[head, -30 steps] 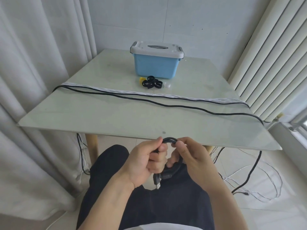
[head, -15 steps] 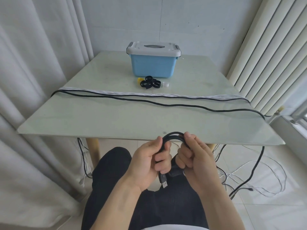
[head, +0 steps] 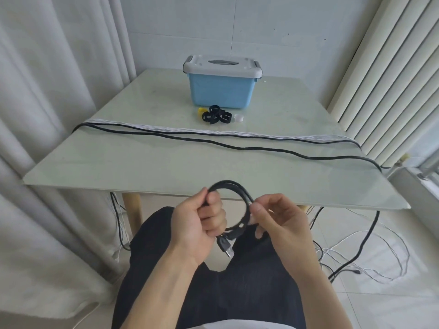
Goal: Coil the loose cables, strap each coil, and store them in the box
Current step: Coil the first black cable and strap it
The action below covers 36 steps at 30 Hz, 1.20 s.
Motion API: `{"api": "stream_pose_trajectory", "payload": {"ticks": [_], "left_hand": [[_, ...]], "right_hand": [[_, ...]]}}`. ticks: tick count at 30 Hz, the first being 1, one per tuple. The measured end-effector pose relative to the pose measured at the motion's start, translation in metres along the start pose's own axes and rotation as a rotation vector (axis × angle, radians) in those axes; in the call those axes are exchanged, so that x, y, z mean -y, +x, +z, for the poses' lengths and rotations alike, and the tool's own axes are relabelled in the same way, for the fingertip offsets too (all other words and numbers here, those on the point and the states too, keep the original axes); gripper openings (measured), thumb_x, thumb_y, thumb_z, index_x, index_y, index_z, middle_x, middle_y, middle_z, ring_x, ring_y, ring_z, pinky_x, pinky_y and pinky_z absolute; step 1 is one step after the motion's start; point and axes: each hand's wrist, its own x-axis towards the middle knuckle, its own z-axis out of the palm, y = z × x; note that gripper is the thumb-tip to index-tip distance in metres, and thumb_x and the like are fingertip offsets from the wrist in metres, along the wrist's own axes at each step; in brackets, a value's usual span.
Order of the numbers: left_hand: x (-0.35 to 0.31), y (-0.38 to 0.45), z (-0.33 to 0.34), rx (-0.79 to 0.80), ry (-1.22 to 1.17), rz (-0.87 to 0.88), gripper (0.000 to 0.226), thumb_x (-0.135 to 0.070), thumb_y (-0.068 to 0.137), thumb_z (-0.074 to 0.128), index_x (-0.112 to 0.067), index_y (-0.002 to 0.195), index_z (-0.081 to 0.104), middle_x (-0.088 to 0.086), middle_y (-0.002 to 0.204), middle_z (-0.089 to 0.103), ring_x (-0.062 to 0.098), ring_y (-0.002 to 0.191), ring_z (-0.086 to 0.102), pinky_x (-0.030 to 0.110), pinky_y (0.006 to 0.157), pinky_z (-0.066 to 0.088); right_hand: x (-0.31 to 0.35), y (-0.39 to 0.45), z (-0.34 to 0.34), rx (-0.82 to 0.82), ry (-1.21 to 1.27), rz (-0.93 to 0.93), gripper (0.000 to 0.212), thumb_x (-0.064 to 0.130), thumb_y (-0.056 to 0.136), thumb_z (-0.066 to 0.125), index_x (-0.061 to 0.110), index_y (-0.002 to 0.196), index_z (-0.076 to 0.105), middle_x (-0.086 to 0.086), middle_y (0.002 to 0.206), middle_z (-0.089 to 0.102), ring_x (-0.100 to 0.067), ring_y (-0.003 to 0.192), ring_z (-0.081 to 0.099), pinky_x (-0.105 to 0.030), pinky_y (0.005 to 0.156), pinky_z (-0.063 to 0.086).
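Over my lap, just before the table's near edge, my left hand (head: 202, 222) grips a small coil of black USB cable (head: 234, 186), its plug (head: 225, 246) hanging below my fist. My right hand (head: 278, 222) pinches the coil's right side, where a black strap (head: 240, 230) wraps it. A blue box with a closed grey lid (head: 221, 91) stands at the table's far middle. Black straps (head: 216, 115) lie bunched in front of it. A long black cable (head: 237, 146) and a white cable (head: 213, 131) stretch across the table.
The glass table (head: 142, 162) fills the middle of the view. A yellow strap (head: 201, 111) and a white strap (head: 238, 118) flank the black ones. Cable ends trail over both table sides onto the tiled floor (head: 380, 264) at right. Curtains hang left, a radiator right.
The coil has been raised and turned so its loop faces me, and my hands have moved apart to its two sides. The view has tilted slightly.
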Motion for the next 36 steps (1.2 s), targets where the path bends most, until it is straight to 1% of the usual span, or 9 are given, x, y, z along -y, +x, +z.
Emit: {"api": "stream_pose_trajectory", "payload": {"ticks": [3, 7, 9, 14, 18, 26, 32, 34, 36], "left_hand": [[-0.018, 0.005, -0.01, -0.083, -0.196, 0.116, 0.042, -0.022, 0.103, 0.031, -0.017, 0.064, 0.047, -0.009, 0.052, 0.02, 0.007, 0.038, 0.014, 0.024, 0.039, 0.012], [-0.04, 0.004, -0.017, -0.106, -0.302, 0.31, 0.036, -0.025, 0.106, 0.03, -0.016, 0.077, 0.049, -0.008, 0.058, 0.024, 0.008, 0.044, 0.018, 0.021, 0.042, 0.021], [-0.041, 0.002, -0.014, -0.073, -0.331, 0.356, 0.033, -0.025, 0.106, 0.028, -0.016, 0.083, 0.05, -0.007, 0.062, 0.027, 0.01, 0.049, 0.023, 0.021, 0.047, 0.027], [-0.035, 0.0, -0.003, -0.029, -0.256, 0.434, 0.024, -0.017, 0.103, 0.028, -0.014, 0.089, 0.048, -0.003, 0.068, 0.037, 0.013, 0.058, 0.035, 0.026, 0.06, 0.037], [-0.023, -0.001, -0.007, 0.064, 0.051, 0.5, 0.016, -0.012, 0.103, 0.037, -0.011, 0.092, 0.049, -0.001, 0.071, 0.047, 0.017, 0.063, 0.048, 0.027, 0.065, 0.047], [0.001, -0.002, -0.002, 0.185, 0.443, 0.537, 0.015, -0.017, 0.102, 0.04, -0.003, 0.104, 0.046, 0.016, 0.1, 0.072, 0.037, 0.096, 0.071, 0.044, 0.086, 0.056], [-0.006, -0.011, -0.004, 0.299, 0.994, 0.228, 0.011, -0.01, 0.106, 0.04, -0.005, 0.102, 0.048, 0.0, 0.089, 0.075, 0.021, 0.078, 0.072, 0.046, 0.084, 0.055], [-0.006, -0.013, -0.005, 0.396, 0.956, 0.084, 0.022, -0.019, 0.106, 0.039, 0.001, 0.102, 0.047, 0.004, 0.072, 0.068, 0.026, 0.058, 0.061, 0.045, 0.065, 0.05], [-0.004, -0.014, -0.003, 0.49, 0.819, -0.035, 0.037, -0.029, 0.1, 0.038, 0.007, 0.098, 0.046, 0.01, 0.058, 0.054, 0.022, 0.044, 0.039, 0.03, 0.047, 0.037]], "right_hand": [[-0.004, -0.003, -0.011, -0.021, -0.209, 0.006, 0.013, 0.006, 0.082, 0.08, 0.015, 0.086, 0.072, -0.007, 0.075, 0.069, -0.015, 0.048, 0.054, -0.022, 0.05, 0.046], [-0.014, -0.006, -0.015, -0.362, -0.212, -0.144, 0.016, 0.006, 0.081, 0.08, 0.021, 0.074, 0.076, -0.003, 0.064, 0.068, -0.017, 0.05, 0.059, -0.014, 0.054, 0.045], [-0.018, -0.005, -0.012, -0.401, -0.277, -0.19, 0.018, 0.011, 0.083, 0.078, 0.026, 0.073, 0.076, 0.001, 0.062, 0.065, -0.016, 0.051, 0.055, -0.015, 0.054, 0.042], [-0.022, -0.008, -0.004, 0.058, -0.53, -0.069, 0.013, 0.017, 0.093, 0.069, 0.026, 0.084, 0.075, 0.014, 0.069, 0.07, -0.005, 0.066, 0.066, -0.009, 0.06, 0.044], [-0.02, -0.011, -0.003, 0.387, -0.691, 0.005, 0.019, 0.022, 0.095, 0.064, 0.033, 0.08, 0.066, 0.018, 0.066, 0.066, -0.004, 0.066, 0.065, -0.012, 0.061, 0.047], [0.003, -0.018, -0.001, 0.523, -0.747, -0.082, 0.014, 0.026, 0.083, 0.064, 0.025, 0.07, 0.069, 0.005, 0.066, 0.069, -0.015, 0.059, 0.062, -0.023, 0.056, 0.05], [0.021, -0.021, -0.012, 0.381, -0.481, -0.162, 0.016, 0.01, 0.086, 0.072, 0.025, 0.081, 0.077, 0.007, 0.071, 0.071, -0.019, 0.064, 0.065, -0.039, 0.059, 0.053], [0.023, -0.019, -0.013, 0.279, -0.461, -0.25, 0.021, 0.011, 0.085, 0.075, 0.032, 0.084, 0.079, 0.004, 0.074, 0.071, -0.025, 0.068, 0.066, -0.044, 0.059, 0.052], [0.021, -0.018, -0.011, 0.14, -0.37, -0.291, 0.017, 0.017, 0.08, 0.083, 0.032, 0.083, 0.077, 0.003, 0.077, 0.072, -0.025, 0.071, 0.068, -0.046, 0.062, 0.054]]}}
